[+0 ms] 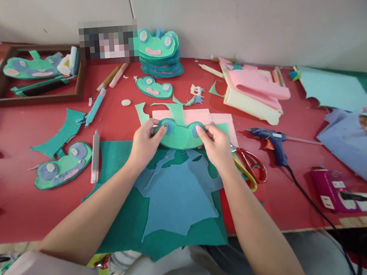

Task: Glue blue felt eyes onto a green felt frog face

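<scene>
Between my two hands is a green felt frog face [183, 138] with blue round eye patches. My left hand [148, 143] pinches its left eye, thumb on top. My right hand [215, 141] grips the right eye the same way. Below the frog face lies a cut-up blue felt sheet [181, 196] on a larger dark green felt sheet [123, 225]. Scissors [251, 166] with red and yellow handles rest beside my right wrist, blades partly hidden. Behind my hands are pink felt sheets [226, 118] and light green scraps [142, 113].
A stack of frog faces [160, 55] stands by the wall, with a smaller one [154, 88] before it. On the right are a glue gun [270, 142] with its cable and a purple power box [328, 190]. At left are a wooden tray [33, 99] and another frog face [62, 166].
</scene>
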The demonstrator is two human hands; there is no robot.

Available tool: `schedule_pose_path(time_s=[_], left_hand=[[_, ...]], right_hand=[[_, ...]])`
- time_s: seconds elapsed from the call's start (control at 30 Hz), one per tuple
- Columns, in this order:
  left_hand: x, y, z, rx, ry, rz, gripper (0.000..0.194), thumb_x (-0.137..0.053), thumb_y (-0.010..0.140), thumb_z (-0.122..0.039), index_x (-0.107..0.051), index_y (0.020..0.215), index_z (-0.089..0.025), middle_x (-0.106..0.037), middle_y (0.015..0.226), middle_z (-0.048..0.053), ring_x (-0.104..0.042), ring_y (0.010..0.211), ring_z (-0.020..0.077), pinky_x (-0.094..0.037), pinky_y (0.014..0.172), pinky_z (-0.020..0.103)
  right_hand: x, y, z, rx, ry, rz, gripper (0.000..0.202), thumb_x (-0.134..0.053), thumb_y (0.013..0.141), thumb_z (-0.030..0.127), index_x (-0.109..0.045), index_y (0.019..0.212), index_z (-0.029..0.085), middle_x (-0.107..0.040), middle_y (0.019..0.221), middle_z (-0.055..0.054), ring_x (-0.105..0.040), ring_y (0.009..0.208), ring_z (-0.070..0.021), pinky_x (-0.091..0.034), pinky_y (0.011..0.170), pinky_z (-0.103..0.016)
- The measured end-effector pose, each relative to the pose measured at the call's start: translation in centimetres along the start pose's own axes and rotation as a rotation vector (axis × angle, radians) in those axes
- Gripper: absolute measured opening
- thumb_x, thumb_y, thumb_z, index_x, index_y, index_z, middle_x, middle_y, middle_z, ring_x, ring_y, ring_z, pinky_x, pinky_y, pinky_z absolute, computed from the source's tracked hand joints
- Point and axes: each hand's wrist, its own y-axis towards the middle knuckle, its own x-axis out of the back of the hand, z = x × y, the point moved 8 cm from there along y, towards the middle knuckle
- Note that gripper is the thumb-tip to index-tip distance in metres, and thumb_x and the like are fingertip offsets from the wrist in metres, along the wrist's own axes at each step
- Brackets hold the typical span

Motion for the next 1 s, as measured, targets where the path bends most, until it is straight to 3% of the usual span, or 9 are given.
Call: schedule_pose_path(time_s=[0.13, 0.33, 0.57, 1.0], left_hand=[[-0.2, -0.1, -0.5, -0.032, -0.012, 0.036, 0.016, -0.053, 0.081, -0.035, -0.055, 0.079, -0.019, -0.044, 0.06, -0.004, -0.034, 0.053, 0.0084, -0.027, 0.049, 0.022], [-0.1, 0.0, -0.6, -0.049, 0.1, 0.028, 0.016, -0.054, 0.081, -0.033, -0.055, 0.075, -0.018, -0.04, 0.058, -0.005, -0.032, 0.053, 0.0079, -0.027, 0.049, 0.022], [-0.3, -0.1, -0.6, -0.053, 0.105, 0.047, 0.015, -0.055, 0.08, -0.033, -0.054, 0.076, -0.018, -0.043, 0.061, -0.005, -0.035, 0.054, 0.0074, -0.029, 0.05, 0.021], [-0.4, -0.1, -0.7, -0.068, 0.129, 0.052, 0.015, -0.055, 0.08, -0.033, -0.054, 0.076, -0.019, -0.043, 0.06, -0.005, -0.035, 0.054, 0.0076, -0.029, 0.05, 0.021]], right_hand=[[-0.1, -0.1, 0.1, -0.003, 0.013, 0.002, 0.035, -0.051, 0.083, 0.047, -0.045, 0.062, 0.02, -0.033, 0.05, 0.006, -0.039, 0.047, -0.0084, -0.043, 0.047, -0.021], [0.0, 0.2, 0.2, -0.026, 0.107, -0.005, 0.024, -0.055, 0.081, 0.043, -0.057, 0.073, 0.02, -0.043, 0.058, 0.004, -0.043, 0.057, -0.009, -0.039, 0.054, -0.022], [-0.2, 0.3, -0.2, -0.067, 0.262, 0.007, 0.017, -0.061, 0.077, 0.037, -0.062, 0.084, 0.021, -0.062, 0.077, 0.001, -0.056, 0.075, -0.0122, -0.044, 0.071, -0.026], [-0.5, 0.5, -0.8, -0.072, 0.33, 0.02, 0.013, -0.061, 0.077, 0.033, -0.063, 0.083, 0.022, -0.063, 0.079, 0.002, -0.058, 0.078, -0.0128, -0.045, 0.075, -0.028]])
